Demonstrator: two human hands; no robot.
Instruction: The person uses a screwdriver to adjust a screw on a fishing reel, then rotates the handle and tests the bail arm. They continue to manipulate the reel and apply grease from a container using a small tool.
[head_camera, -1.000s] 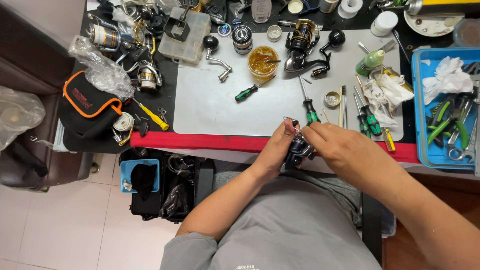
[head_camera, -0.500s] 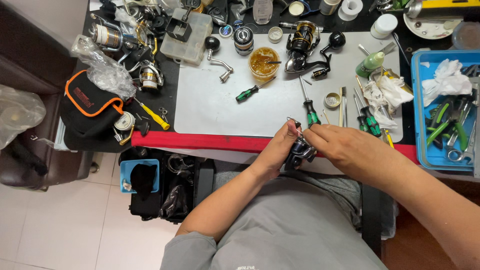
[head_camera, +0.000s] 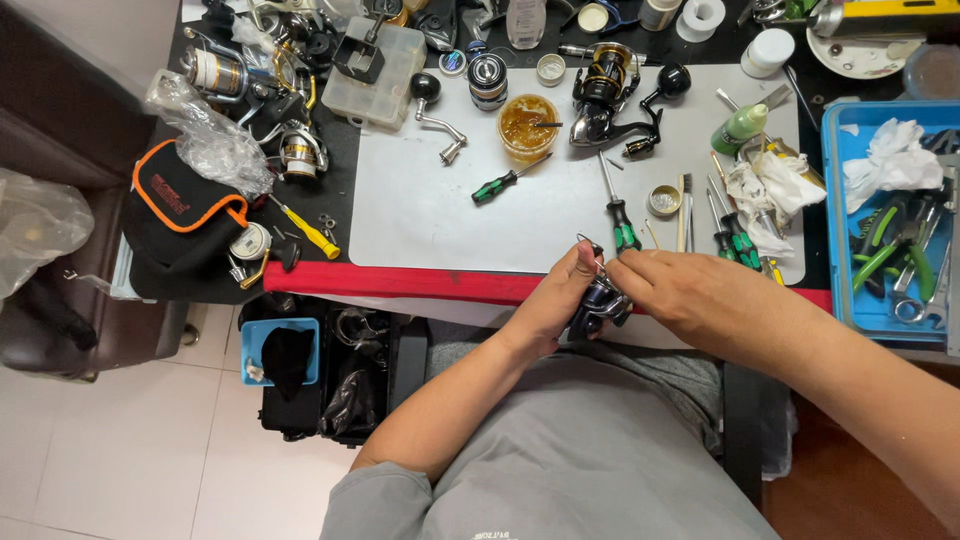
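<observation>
L hand: wrapped round dark fishing reel, fingers curled on its near side, holding it at table edge over lap
R hand: closed on same reel from the other side, fingertips pinching its top; hands touching each other
Reel pos: between both hands, just off red table edge, partly hidden by fingers; thin wire bail sticks up above L thumb
Above R hand: green-handled screwdriver on grey mat, tip pointing away; 2 more green-handled drivers just to the R of it
Further up from hands: tub of amber grease, black-gold reel beside it, small green screwdriver lying loose on mat
R of R hand: blue tray w/ pliers + white rag
L of L hand, well apart: black pouch w/ orange trim, yellow screwdriver, more reels + clear parts box
Below hands: grey shirt, bags under table
</observation>
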